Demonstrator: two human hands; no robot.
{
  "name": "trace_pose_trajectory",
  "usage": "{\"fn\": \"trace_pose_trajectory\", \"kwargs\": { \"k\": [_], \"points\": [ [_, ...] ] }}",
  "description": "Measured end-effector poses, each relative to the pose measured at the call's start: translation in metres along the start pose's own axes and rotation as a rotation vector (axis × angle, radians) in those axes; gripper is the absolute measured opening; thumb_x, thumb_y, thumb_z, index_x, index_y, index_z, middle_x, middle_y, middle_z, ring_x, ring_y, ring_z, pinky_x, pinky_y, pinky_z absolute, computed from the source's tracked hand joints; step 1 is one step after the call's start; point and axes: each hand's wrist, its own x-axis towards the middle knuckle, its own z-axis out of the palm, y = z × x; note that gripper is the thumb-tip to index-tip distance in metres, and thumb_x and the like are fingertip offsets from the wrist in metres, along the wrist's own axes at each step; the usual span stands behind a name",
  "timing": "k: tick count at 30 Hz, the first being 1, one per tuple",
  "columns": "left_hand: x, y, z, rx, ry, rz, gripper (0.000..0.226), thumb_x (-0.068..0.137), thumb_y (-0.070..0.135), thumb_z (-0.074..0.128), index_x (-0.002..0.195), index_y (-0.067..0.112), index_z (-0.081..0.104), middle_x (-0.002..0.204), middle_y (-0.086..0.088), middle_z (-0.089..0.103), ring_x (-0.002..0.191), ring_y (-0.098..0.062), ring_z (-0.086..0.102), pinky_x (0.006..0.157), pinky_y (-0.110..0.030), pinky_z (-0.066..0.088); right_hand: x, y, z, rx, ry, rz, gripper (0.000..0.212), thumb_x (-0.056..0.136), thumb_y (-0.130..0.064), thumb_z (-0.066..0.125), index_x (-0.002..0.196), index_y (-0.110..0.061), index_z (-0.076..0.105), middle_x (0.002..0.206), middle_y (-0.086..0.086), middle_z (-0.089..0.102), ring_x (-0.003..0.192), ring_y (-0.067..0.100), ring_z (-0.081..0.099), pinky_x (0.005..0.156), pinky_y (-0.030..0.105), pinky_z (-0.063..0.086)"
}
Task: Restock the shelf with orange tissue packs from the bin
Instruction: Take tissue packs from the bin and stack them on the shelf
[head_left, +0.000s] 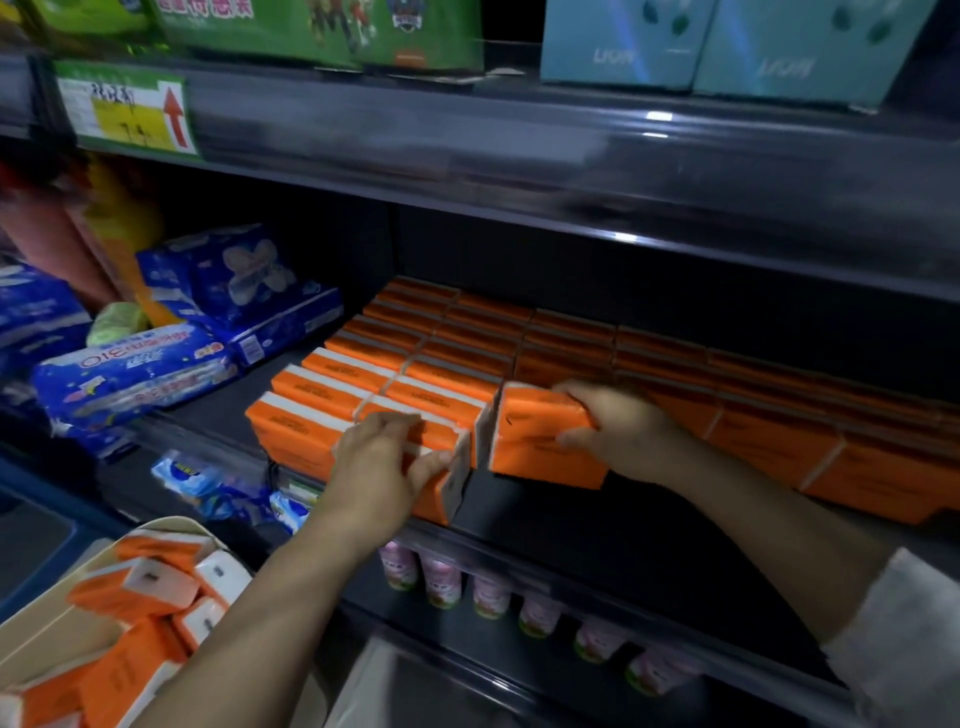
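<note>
The right hand (626, 428) grips 1 orange pack (540, 447), long axis along the shelf (571, 530) front, just right of the front pack (449, 480) the left hand (382, 467) pinches; the bin (47, 618) sits lower left, nearer that hand.

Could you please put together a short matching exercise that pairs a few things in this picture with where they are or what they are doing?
Things:
1. bin
2. teal boxes
3. pink bottles
4. right hand

Places or states:
A. lowest shelf in view
B. top shelf, on the right
C. lower left corner, in front of the shelves
D. gripping an orange tissue pack

Pairs: 1-C, 2-B, 3-A, 4-D
</note>
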Motion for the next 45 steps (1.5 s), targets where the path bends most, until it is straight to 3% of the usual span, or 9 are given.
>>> {"fn": "trace_pose_trajectory", "kwargs": {
  "k": [4, 8, 15, 22, 26, 29, 33, 39, 45],
  "points": [
    [-0.002, -0.007, 0.011, 0.157, 0.012, 0.065, 0.042, 0.088, 0.023, 0.062, 0.124, 0.003, 0.058, 0.132, -0.016, 0.051, 0.118, -0.038, 0.045, 0.102, -0.04, 0.032, 0.014, 0.001, 0.013, -0.244, 0.055, 0.083, 0.053, 0.092, -0.035, 0.053, 0.14, -0.027, 0.032, 0.139, 0.007, 0.042, 0.127, 0.027, 0.041, 0.102, 0.038, 0.038],
    [-0.001, -0.008, 0.013, 0.149, 0.047, 0.07, 0.043, 0.091, 0.025, 0.058, 0.13, 0.007, 0.054, 0.138, -0.01, 0.045, 0.124, -0.031, 0.038, 0.105, -0.032, 0.025, 0.045, 0.005, 0.028, -0.441, 0.221, 0.016, 0.05, 0.092, -0.03, 0.053, 0.138, -0.018, 0.036, 0.139, 0.008, 0.042, 0.13, 0.028, 0.035, 0.106, 0.039, 0.027],
    [0.001, -0.01, 0.014, 0.158, 0.056, 0.085, 0.044, 0.093, 0.03, 0.054, 0.132, 0.01, 0.052, 0.14, -0.007, 0.043, 0.126, -0.028, 0.035, 0.107, -0.032, 0.023, 0.065, 0.017, 0.043, -0.555, 0.413, 0.059, 0.043, 0.088, -0.027, 0.056, 0.129, -0.017, 0.048, 0.131, 0.011, 0.039, 0.124, 0.032, 0.034, 0.1, 0.041, 0.03],
    [-0.001, -0.009, 0.014, 0.167, 0.06, 0.093, 0.044, 0.094, 0.031, 0.052, 0.133, 0.011, 0.05, 0.14, -0.006, 0.042, 0.126, -0.028, 0.034, 0.109, -0.033, 0.021, 0.06, 0.016, 0.054, -0.621, 0.477, 0.045, 0.044, 0.057, -0.016, 0.082, 0.098, -0.013, 0.065, 0.094, 0.01, 0.063, 0.086, 0.033, 0.06, 0.074, 0.038, 0.05],
    [-0.005, -0.006, 0.016, 0.142, 0.089, 0.086, 0.043, 0.095, 0.031, 0.049, 0.131, 0.007, 0.052, 0.138, -0.01, 0.045, 0.125, -0.03, 0.036, 0.11, -0.04, 0.023, 0.053, 0.012, 0.052, -0.6, 0.393, 0.039, 0.051, 0.084, -0.023, 0.063, 0.13, -0.015, 0.045, 0.131, 0.012, 0.046, 0.12, 0.032, 0.043, 0.098, 0.04, 0.037],
    [-0.008, -0.005, 0.013, 0.113, 0.106, 0.11, 0.04, 0.094, 0.028, 0.051, 0.129, 0.007, 0.053, 0.135, -0.01, 0.047, 0.124, -0.03, 0.039, 0.11, -0.042, 0.026, 0.048, 0.008, 0.047, -0.557, 0.356, 0.05, 0.053, 0.089, -0.028, 0.056, 0.137, -0.016, 0.036, 0.139, 0.011, 0.037, 0.128, 0.03, 0.035, 0.103, 0.039, 0.033],
    [-0.028, -0.006, -0.006, -0.132, 0.293, 0.118, 0.036, 0.094, 0.022, 0.054, 0.128, 0.011, 0.054, 0.124, -0.004, 0.055, 0.119, -0.019, 0.045, 0.101, -0.03, 0.035, 0.026, -0.009, 0.033, -0.373, 0.373, 0.067, 0.051, 0.089, -0.028, 0.055, 0.137, -0.017, 0.039, 0.14, 0.011, 0.035, 0.13, 0.03, 0.032, 0.105, 0.039, 0.032],
    [-0.106, -0.075, -0.029, -0.033, 0.319, 0.027, 0.03, 0.087, 0.02, 0.056, 0.114, 0.01, 0.062, 0.108, -0.008, 0.061, 0.102, -0.02, 0.053, 0.089, -0.015, 0.03, -0.036, -0.048, 0.058, -0.148, 0.548, -0.216, 0.034, 0.078, -0.007, 0.067, 0.111, -0.007, 0.063, 0.111, 0.016, 0.055, 0.103, 0.035, 0.048, 0.086, 0.04, 0.041],
    [-0.198, -0.154, -0.041, -0.025, 0.323, -0.316, 0.025, 0.089, 0.017, 0.059, 0.112, 0.008, 0.065, 0.11, -0.009, 0.063, 0.105, -0.025, 0.057, 0.088, -0.014, 0.03, -0.069, -0.112, 0.124, -0.029, 0.321, -0.501, 0.025, 0.078, -0.011, 0.066, 0.103, -0.009, 0.065, 0.1, 0.009, 0.056, 0.094, 0.026, 0.047, 0.08, 0.035, 0.038]
  ]
}}
